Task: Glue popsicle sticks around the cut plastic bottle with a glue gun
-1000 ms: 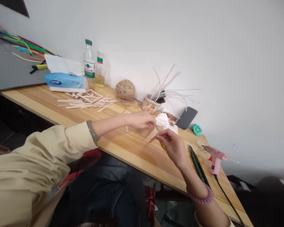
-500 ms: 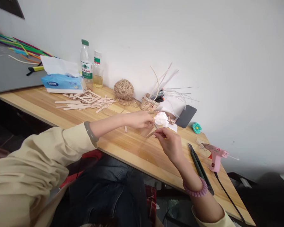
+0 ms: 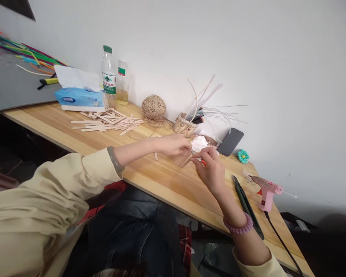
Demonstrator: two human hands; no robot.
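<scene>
My left hand (image 3: pixel 175 145) is closed above the middle of the table, its fingertips pressed together; what they grip is too small to make out. Facing it, my right hand (image 3: pixel 211 166) pinches the end of a thin wooden craft stick (image 3: pixel 187 160). A brownish, see-through-looking patch lies just below the left fingers, and I cannot tell what it is. Something small and orange-red (image 3: pixel 203 163) shows between the right fingers and palm. Right behind both hands sits crumpled white tissue (image 3: pixel 199 143). A single craft stick (image 3: pixel 156 156) lies partly beneath my left wrist.
Craft sticks (image 3: pixel 93 125) are piled at left by a tissue pack (image 3: pixel 80 100) and two bottles (image 3: pixel 108 79). Behind stand a twine ball (image 3: pixel 153 107), a small basket (image 3: pixel 184 126) and a phone (image 3: pixel 231 141). A utility knife (image 3: pixel 246 206) and pink glue gun (image 3: pixel 267 192) lie at right.
The whole view has shifted slightly, moving things a little to the right. My right fingers have curled more, and the orange-red bit now shows by them. Both hands stay close together.
</scene>
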